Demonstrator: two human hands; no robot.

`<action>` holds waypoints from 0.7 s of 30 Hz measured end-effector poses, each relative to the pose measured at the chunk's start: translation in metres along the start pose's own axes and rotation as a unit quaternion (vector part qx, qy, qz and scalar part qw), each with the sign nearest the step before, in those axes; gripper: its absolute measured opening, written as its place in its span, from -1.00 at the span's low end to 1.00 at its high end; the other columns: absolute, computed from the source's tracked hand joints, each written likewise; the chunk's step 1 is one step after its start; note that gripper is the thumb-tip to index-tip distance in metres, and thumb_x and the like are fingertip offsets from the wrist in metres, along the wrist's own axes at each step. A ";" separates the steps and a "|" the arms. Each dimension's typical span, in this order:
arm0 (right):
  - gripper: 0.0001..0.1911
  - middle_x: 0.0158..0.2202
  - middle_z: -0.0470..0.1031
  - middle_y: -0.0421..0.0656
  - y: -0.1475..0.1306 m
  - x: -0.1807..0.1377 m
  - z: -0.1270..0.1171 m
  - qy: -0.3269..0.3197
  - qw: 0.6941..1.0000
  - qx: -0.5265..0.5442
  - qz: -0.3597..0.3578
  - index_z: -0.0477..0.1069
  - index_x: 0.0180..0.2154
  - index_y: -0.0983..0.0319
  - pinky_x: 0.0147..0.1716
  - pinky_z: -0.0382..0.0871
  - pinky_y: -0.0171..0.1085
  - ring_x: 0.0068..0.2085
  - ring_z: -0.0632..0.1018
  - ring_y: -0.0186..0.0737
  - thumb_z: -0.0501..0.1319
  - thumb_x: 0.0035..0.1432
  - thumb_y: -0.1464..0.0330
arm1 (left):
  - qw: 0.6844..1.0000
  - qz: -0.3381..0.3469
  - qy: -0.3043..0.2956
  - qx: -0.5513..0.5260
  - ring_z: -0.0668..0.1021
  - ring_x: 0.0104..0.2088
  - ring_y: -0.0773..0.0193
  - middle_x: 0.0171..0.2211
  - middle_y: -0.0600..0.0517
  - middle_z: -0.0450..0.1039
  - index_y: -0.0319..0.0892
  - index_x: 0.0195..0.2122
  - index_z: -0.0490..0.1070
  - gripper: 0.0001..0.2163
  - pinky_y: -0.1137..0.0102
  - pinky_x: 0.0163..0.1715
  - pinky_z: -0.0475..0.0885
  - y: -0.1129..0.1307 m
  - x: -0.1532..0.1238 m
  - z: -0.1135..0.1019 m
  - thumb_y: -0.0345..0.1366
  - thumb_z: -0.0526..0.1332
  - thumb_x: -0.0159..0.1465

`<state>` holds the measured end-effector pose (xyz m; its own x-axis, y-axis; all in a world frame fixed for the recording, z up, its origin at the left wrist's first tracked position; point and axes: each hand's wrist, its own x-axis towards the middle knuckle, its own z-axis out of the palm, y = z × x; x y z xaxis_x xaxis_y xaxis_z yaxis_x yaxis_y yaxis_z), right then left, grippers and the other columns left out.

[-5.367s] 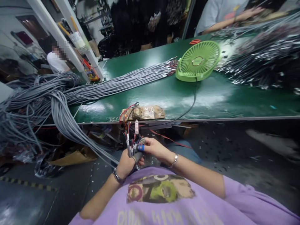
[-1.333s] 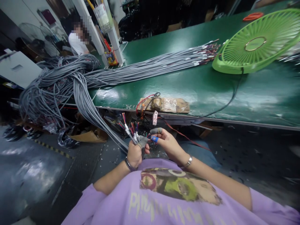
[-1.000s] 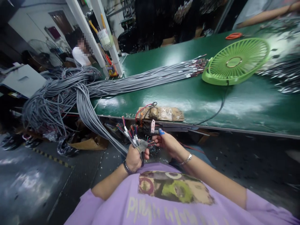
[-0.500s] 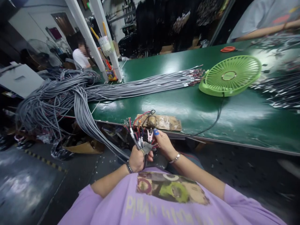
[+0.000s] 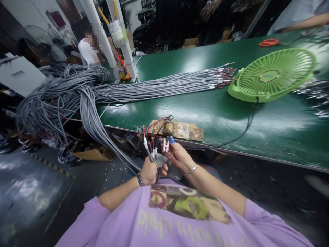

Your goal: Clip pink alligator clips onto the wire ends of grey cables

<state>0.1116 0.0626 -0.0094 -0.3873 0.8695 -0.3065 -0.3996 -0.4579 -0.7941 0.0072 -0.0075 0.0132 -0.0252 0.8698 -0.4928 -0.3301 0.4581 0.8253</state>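
My left hand [image 5: 149, 171] is closed in a fist round the ends of several grey cables [image 5: 113, 147], whose coloured wire tips [image 5: 149, 144] fan out above the fist; a grey cot covers the thumb. My right hand [image 5: 178, 156], with a blue cot on one fingertip, pinches a small pink clip [image 5: 166, 144] right beside those wire tips. Both hands are just below the table's front edge, under a tape-wrapped wooden block [image 5: 180, 129] with red and black leads.
A green table [image 5: 205, 113] carries a long bundle of grey cables [image 5: 164, 85], a green fan [image 5: 272, 73] with a black cord, and orange scissors [image 5: 268, 42]. A big heap of grey cables [image 5: 59, 99] hangs off the left end. Other people sit far left and top right.
My right hand rose from beside the left fist to the hanging pink clip and took hold of it, bringing it to the wire tips. The left fist stayed closed on the cables.
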 end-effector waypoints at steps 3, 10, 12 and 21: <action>-0.46 -0.51 0.48 -0.15 0.002 -0.001 0.000 0.009 0.999 0.035 0.032 0.39 -0.48 0.17 -0.53 0.33 -0.27 -0.54 0.42 -0.26 0.26 -0.13 -0.19 | 1.000 0.001 0.000 -0.004 0.35 -0.79 0.42 -0.74 0.08 0.39 -0.21 -0.59 0.35 -0.55 0.51 -0.78 0.21 0.000 -0.001 0.000 0.05 0.44 -0.25; -0.45 -0.45 0.49 -0.15 0.005 -0.008 -0.006 -0.022 0.997 0.046 0.057 0.39 -0.42 0.15 -0.48 0.34 -0.29 -0.48 0.44 -0.25 0.16 -0.04 -0.21 | 1.000 -0.003 -0.023 0.009 0.35 -0.78 0.42 -0.74 0.07 0.38 -0.22 -0.61 0.35 -0.54 0.50 -0.77 0.22 0.001 -0.007 -0.002 0.08 0.44 -0.23; -0.42 -0.43 0.50 -0.14 0.003 -0.010 -0.007 -0.045 0.997 0.034 0.059 0.39 -0.41 0.16 -0.47 0.35 -0.29 -0.46 0.45 -0.25 0.12 -0.03 -0.23 | 1.000 -0.004 -0.028 0.008 0.35 -0.77 0.42 -0.73 0.07 0.37 -0.21 -0.62 0.33 -0.53 0.49 -0.76 0.23 0.000 -0.010 -0.004 0.08 0.44 -0.23; -0.50 -0.49 0.50 -0.16 0.000 -0.012 -0.007 -0.044 0.998 0.027 0.037 0.45 -0.39 0.19 -0.53 0.31 -0.31 -0.50 0.45 -0.27 0.31 -0.12 -0.10 | 0.999 0.041 0.005 -0.020 0.36 -0.78 0.40 -0.73 0.07 0.39 -0.22 -0.60 0.36 -0.52 0.47 -0.76 0.27 -0.001 -0.010 0.000 0.09 0.45 -0.25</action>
<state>0.1223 0.0534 -0.0094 -0.4878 0.8148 -0.3134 -0.4108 -0.5310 -0.7411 0.0077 -0.0171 0.0170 -0.0634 0.9022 -0.4267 -0.3645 0.3771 0.8514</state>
